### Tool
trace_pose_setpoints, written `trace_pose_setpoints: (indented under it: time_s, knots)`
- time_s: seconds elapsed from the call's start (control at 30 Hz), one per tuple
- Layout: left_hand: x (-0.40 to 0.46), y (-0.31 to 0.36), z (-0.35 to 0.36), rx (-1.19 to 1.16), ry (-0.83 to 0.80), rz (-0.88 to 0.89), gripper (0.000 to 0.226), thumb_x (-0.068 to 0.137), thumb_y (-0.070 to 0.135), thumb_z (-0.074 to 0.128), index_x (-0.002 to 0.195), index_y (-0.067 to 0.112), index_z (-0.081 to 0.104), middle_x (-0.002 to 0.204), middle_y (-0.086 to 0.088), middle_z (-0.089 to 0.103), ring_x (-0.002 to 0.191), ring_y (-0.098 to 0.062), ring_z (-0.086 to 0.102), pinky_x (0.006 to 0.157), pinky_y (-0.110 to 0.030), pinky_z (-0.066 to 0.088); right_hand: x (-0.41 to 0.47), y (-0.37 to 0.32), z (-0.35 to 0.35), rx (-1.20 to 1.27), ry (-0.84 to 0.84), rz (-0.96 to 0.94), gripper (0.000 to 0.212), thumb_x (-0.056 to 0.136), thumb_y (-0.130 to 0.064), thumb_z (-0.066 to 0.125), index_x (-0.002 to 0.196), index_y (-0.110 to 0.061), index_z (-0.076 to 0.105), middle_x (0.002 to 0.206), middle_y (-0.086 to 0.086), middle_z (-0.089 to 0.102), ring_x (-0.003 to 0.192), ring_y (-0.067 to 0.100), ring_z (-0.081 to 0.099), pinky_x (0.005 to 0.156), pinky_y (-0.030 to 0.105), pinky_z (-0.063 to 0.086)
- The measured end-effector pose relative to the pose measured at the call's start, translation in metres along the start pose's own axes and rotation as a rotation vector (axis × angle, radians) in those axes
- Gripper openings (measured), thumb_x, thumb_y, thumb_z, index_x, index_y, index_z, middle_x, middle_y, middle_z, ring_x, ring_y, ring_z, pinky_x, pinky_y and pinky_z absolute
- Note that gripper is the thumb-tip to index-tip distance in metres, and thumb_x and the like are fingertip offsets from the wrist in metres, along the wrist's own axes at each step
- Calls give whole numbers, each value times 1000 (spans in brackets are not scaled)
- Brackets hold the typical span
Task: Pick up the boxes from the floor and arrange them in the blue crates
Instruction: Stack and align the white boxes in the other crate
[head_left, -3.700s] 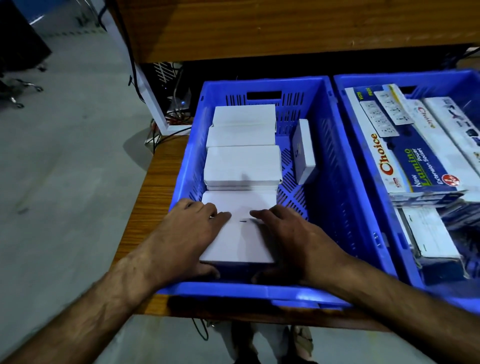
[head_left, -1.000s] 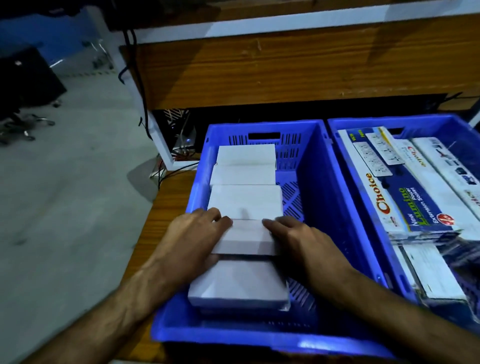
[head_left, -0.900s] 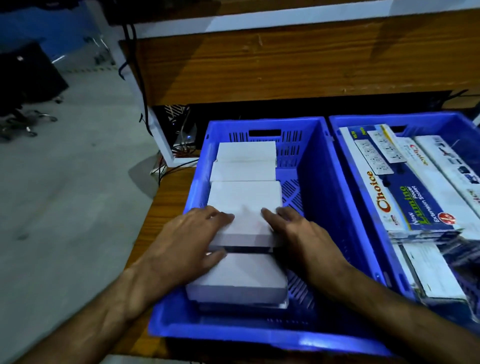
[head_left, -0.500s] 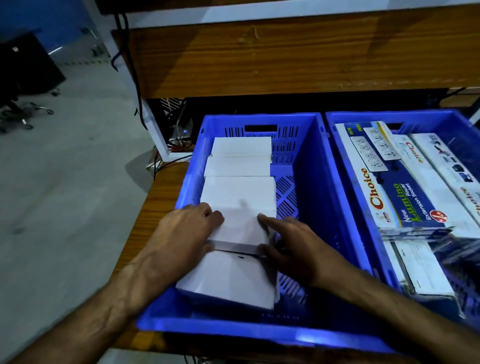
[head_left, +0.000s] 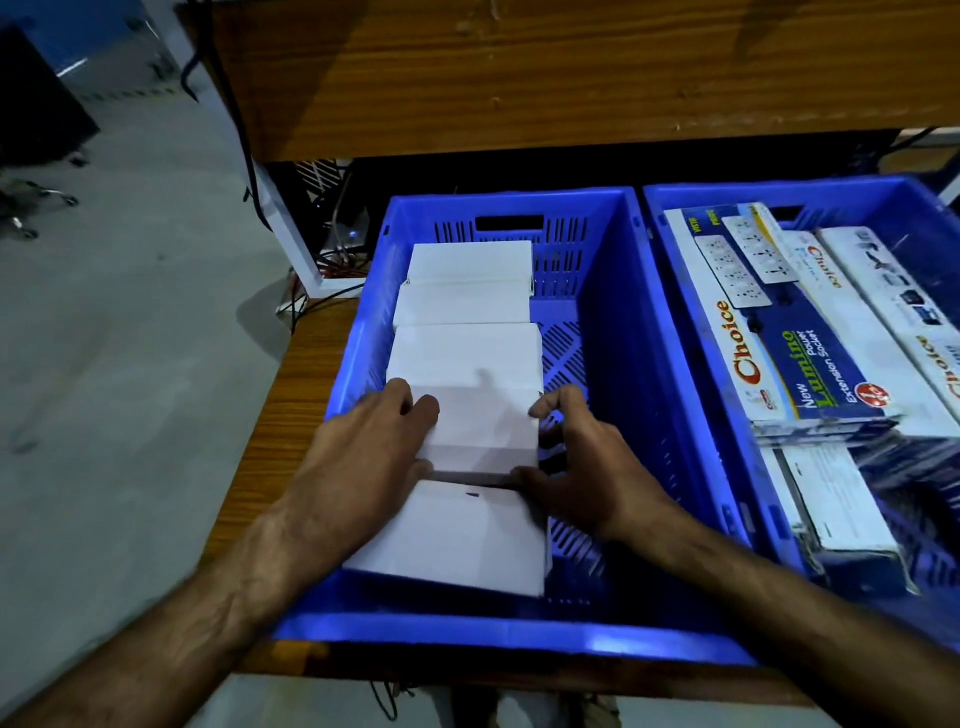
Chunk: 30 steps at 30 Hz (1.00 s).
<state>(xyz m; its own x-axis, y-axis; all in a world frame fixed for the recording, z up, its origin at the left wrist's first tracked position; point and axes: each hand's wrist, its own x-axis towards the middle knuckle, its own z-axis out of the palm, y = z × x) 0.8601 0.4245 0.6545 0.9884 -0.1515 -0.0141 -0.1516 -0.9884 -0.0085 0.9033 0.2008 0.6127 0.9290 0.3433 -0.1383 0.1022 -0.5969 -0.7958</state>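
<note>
- Blue plastic, slotted along its walls, makes up the left crate (head_left: 613, 322) on a wooden table (head_left: 296, 395); white boxes run in a row down its left side, from the far wall to the near rim.
- Between the far boxes (head_left: 467, 291) and the nearest box (head_left: 457, 535) sits the held box (head_left: 483, 431), raised a little above its neighbours.
- Laid along that box's left edge is the left hand (head_left: 363, 457), fingers fairly straight, thumb tucked at the near corner.
- On the other side, the right hand (head_left: 582, 467) pinches the right edge, forefinger curled at the far corner and thumb at the near one, though motion blur softens the grip.
- Beside it, the right crate (head_left: 675, 291) holds printed "Choice" extension-socket cartons (head_left: 779, 353).
- Grey floor (head_left: 130, 364) lies to the left.
</note>
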Motion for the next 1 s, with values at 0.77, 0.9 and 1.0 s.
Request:
trace_pose_setpoints:
  time_s: [0.77,0.9,1.0]
  knots:
    - [-25,-6,-1,-127,-157,291,90,58,76,69,132,29,49,156,-8,34,138,-23,43,102,-36,48,-49,-13,-5,-129,-223,-4,82,66,-32,84,133,-37,36,113,-11,64,103,9,63,85,28,56]
    - [-17,-1,11,107,-165,286,139,40,67,82,153,6,30,152,-31,32,134,-44,44,107,-48,44,-49,-14,3,-333,-198,-3,126,67,-39,83,156,-27,-6,129,-1,54,110,22,61,82,30,51]
    - [-8,13,14,258,-334,235,157,53,64,81,154,5,-24,154,-44,-15,147,-55,5,119,-57,19,-42,-18,11,-526,-282,64,136,73,-32,80,151,-15,-30,135,12,48,111,33,60,84,38,52]
